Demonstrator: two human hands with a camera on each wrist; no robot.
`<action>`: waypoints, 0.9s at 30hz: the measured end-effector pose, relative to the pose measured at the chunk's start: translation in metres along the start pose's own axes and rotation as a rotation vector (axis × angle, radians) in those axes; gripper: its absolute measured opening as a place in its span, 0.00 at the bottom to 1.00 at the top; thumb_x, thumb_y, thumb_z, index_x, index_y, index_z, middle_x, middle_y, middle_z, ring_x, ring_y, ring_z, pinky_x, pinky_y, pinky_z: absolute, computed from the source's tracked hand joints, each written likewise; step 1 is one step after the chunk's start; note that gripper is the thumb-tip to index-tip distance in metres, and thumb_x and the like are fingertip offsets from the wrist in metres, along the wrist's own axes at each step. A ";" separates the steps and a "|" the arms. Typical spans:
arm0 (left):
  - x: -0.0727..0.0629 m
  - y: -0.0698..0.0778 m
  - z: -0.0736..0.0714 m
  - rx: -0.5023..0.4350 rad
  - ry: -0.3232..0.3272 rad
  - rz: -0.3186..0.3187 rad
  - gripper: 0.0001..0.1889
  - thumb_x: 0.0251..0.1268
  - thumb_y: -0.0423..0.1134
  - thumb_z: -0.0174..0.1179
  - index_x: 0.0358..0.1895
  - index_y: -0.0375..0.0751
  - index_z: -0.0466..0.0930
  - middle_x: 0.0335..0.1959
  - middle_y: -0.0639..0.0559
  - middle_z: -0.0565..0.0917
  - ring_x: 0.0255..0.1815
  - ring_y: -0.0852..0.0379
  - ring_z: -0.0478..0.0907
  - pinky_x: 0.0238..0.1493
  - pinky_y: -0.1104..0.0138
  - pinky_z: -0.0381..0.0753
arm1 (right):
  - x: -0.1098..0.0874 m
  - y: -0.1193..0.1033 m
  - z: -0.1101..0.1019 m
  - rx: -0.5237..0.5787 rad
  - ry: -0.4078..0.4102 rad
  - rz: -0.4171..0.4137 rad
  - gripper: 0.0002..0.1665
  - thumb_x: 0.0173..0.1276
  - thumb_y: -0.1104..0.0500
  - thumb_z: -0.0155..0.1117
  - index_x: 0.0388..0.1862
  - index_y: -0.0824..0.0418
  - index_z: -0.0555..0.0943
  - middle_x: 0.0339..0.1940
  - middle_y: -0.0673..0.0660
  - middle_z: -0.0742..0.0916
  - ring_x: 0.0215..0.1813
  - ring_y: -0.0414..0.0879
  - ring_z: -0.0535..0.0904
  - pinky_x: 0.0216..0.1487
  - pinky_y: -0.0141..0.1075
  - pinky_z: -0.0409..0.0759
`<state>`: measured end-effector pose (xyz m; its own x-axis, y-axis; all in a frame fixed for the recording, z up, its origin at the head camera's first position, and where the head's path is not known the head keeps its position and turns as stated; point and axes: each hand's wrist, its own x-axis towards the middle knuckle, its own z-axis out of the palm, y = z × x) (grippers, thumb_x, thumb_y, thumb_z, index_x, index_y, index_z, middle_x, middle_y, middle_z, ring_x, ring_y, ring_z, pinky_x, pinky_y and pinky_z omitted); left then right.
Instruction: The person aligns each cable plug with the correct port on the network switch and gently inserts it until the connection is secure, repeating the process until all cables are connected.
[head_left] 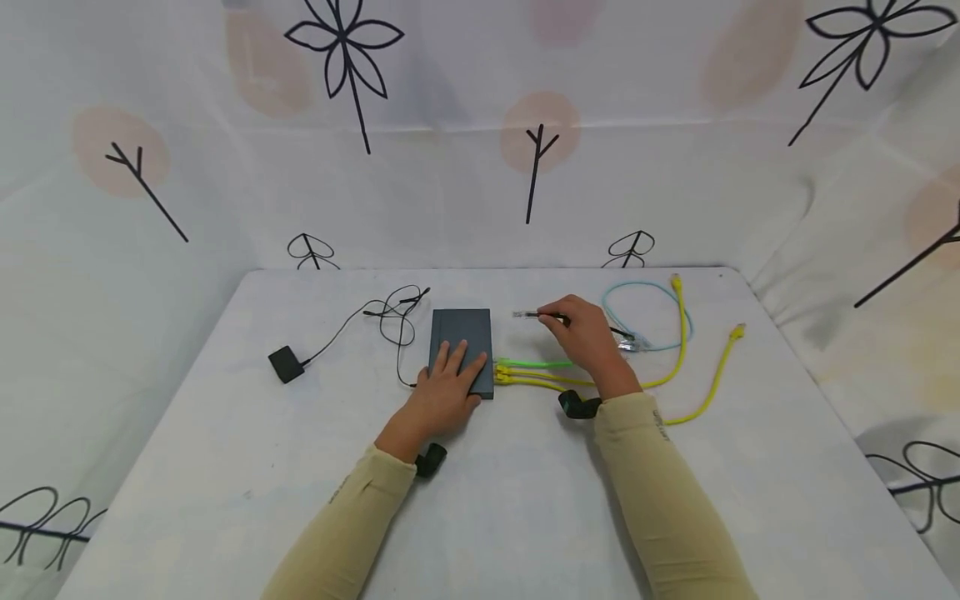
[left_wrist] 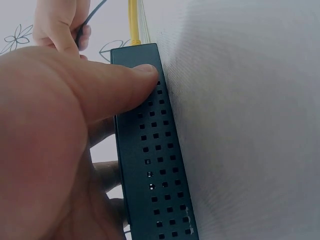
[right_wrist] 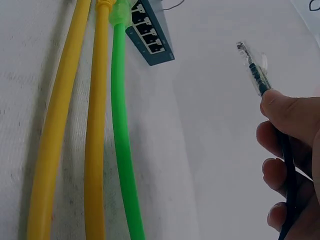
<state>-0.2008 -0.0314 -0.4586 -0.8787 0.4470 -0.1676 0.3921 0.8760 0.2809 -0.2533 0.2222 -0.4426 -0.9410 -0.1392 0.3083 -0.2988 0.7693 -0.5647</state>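
A dark network switch [head_left: 462, 325] lies on the table with yellow and green cables plugged into its right side. Across its top rests my left hand [head_left: 444, 396], fingers spread and straight. The left wrist view shows my left thumb [left_wrist: 115, 87] pressed on the perforated near side of the case. To the right of the switch, my right hand [head_left: 585, 333] pinches a black Ethernet cable [right_wrist: 286, 165] just behind its clear plug [right_wrist: 252, 65]. That plug points left and is apart from the switch. Several open ports [right_wrist: 150, 36] show in the right wrist view.
A black power adapter [head_left: 286, 364] lies at left, its thin cord [head_left: 401, 342] looped beside the switch. Yellow cables [head_left: 705, 404] and a green cable [head_left: 536, 364] run right, under my right wrist. A light blue cable [head_left: 633, 283] lies coiled at the back right.
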 end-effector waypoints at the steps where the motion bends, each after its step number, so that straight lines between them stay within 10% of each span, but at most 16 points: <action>1: 0.000 0.000 0.000 -0.001 -0.002 0.000 0.34 0.74 0.52 0.50 0.78 0.60 0.48 0.81 0.47 0.42 0.81 0.41 0.33 0.69 0.36 0.54 | 0.001 -0.001 0.001 -0.010 -0.006 -0.006 0.14 0.72 0.54 0.60 0.51 0.57 0.85 0.46 0.55 0.85 0.40 0.49 0.78 0.41 0.42 0.76; 27: 0.001 -0.001 -0.001 0.023 -0.014 -0.004 0.34 0.75 0.52 0.49 0.79 0.60 0.46 0.81 0.47 0.42 0.81 0.41 0.34 0.69 0.37 0.55 | -0.005 0.009 0.038 0.034 -0.232 0.063 0.13 0.73 0.51 0.59 0.49 0.51 0.85 0.50 0.52 0.87 0.53 0.50 0.81 0.55 0.47 0.78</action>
<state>-0.2027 -0.0318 -0.4585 -0.8764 0.4459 -0.1817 0.3950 0.8816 0.2582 -0.2573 0.2063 -0.4782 -0.9679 -0.2346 0.0899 -0.2403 0.7598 -0.6041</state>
